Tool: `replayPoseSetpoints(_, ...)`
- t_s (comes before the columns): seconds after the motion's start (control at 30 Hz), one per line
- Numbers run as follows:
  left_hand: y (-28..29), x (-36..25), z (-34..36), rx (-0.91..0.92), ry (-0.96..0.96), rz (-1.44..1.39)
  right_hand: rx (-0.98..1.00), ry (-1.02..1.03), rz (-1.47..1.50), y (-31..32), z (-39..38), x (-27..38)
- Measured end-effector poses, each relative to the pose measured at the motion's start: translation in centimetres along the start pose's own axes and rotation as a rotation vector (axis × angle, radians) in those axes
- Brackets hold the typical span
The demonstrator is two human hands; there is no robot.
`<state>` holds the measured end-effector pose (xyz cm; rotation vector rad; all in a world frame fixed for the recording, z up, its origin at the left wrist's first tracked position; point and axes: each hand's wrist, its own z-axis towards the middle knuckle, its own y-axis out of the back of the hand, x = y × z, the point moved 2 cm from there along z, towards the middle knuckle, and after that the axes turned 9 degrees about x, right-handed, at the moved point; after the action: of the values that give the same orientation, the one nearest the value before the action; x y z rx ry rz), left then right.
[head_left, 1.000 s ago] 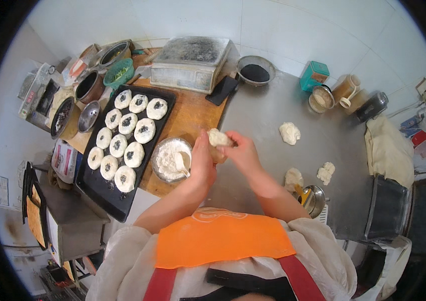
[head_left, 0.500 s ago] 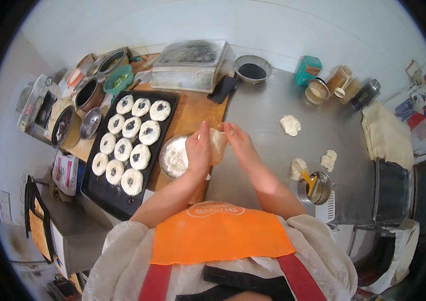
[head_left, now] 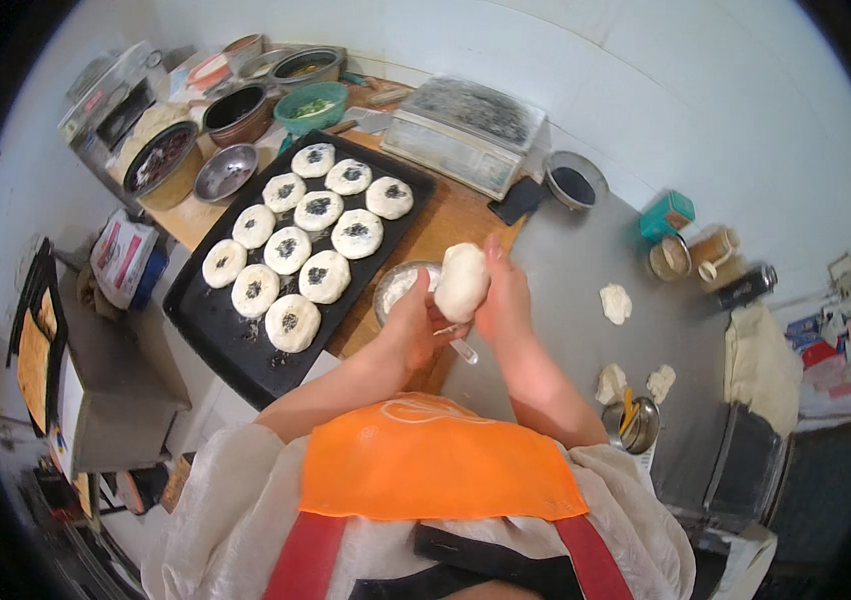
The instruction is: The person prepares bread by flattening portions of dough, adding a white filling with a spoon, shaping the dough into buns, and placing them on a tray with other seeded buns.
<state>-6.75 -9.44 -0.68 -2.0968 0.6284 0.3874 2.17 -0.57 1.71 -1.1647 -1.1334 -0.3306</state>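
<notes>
A round white dough ball (head_left: 462,281) is held up between both my hands above the table. My left hand (head_left: 412,325) cups it from the left and below. Pressed against its right side is my right hand (head_left: 503,300), thumb up. Just behind the hands stands a small metal bowl (head_left: 392,286) with white contents. A black baking tray (head_left: 245,260) to the left carries several round white buns with dark seeds on top (head_left: 324,276).
Loose dough pieces (head_left: 614,302) lie on the grey metal table (head_left: 565,260) to the right, near a small metal cup (head_left: 633,425). A scale (head_left: 465,135), bowls (head_left: 225,172), a green bowl (head_left: 311,106) and jars (head_left: 669,257) line the back.
The dough ball has stayed between both hands, being turned and shaped; the hands have shifted slightly over the table's edge by the metal bowl.
</notes>
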Motion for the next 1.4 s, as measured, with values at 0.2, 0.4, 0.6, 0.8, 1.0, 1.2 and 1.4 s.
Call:
replayPoseSetpoints(0.2, 0.6, -4.5, 0.1, -0.177, -0.621, 0.112, 0.110, -0.089, -1.130, -0.1, -2.6, 3.0)
replayPoseSetpoints(0.4, 1.6, -3.3, 0.8, -0.074, -0.739, 0.624, 0.033, -0.055, -0.324, -2.2, 0.4, -2.7)
replayPoseSetpoints(0.6, 5.7, -4.4, 0.9, 0.195, -0.322, 0.527, 0.013, -0.077, -0.264, -2.6, 0.1, -0.5)
replayPoseSetpoints(0.8, 4.3, -3.2, -2.5, 0.507, -0.060, -0.289, 0.827, 0.790, -1.436, -6.3, -3.8, 0.6)
replayPoseSetpoints(1.0, 7.3, -7.7, -3.6, 0.123, -0.467, -0.187, 0.264, 0.369, -1.433, 0.3, -4.3, -0.2)
replayPoseSetpoints(1.2, 11.0, -9.3, -3.2, -0.095, -0.712, 0.643, 0.133, -0.520, -1.060, 6.0, -4.0, -6.2)
replayPoseSetpoints(1.4, 12.6, -8.4, -2.3, -0.228, -0.530, 0.103, 0.376, -0.038, -1.417, 1.2, -4.8, -4.2)
